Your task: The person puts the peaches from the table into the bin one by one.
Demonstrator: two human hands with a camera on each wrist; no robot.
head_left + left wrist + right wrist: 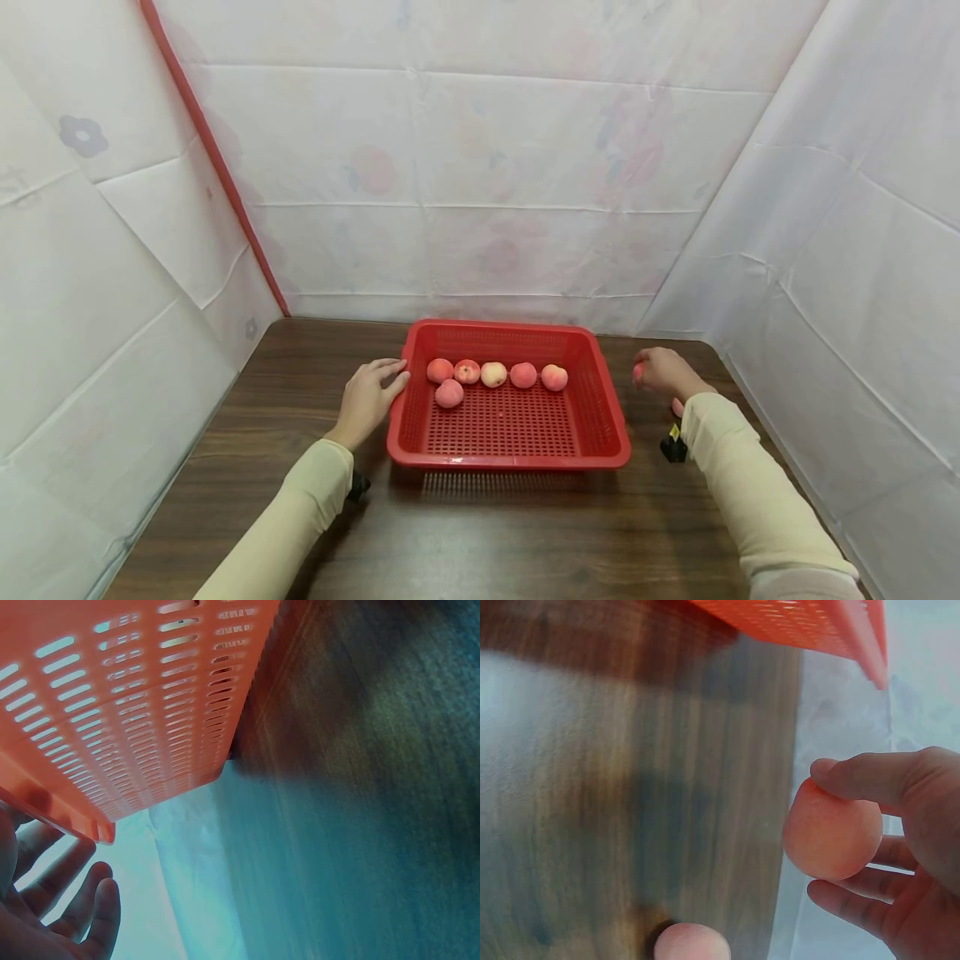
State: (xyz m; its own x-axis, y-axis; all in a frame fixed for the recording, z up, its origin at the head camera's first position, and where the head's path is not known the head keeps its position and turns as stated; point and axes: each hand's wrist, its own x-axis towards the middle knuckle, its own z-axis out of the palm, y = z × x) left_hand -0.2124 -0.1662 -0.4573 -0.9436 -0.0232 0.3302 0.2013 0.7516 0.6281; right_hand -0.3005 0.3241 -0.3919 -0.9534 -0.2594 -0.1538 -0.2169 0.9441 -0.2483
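Head view: red basket (609, 400) lies long axis left-right.

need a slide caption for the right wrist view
Right hand holds a peach above the wooden table.

In the head view the right hand (660, 372) hides most of the peach (638, 372) it holds; another peach (692, 942) is cut off by the right wrist view's bottom edge, seemingly resting on the table (630, 787).

Cream long sleeves (757, 492), small black wrist cameras (672, 448), bare hands.
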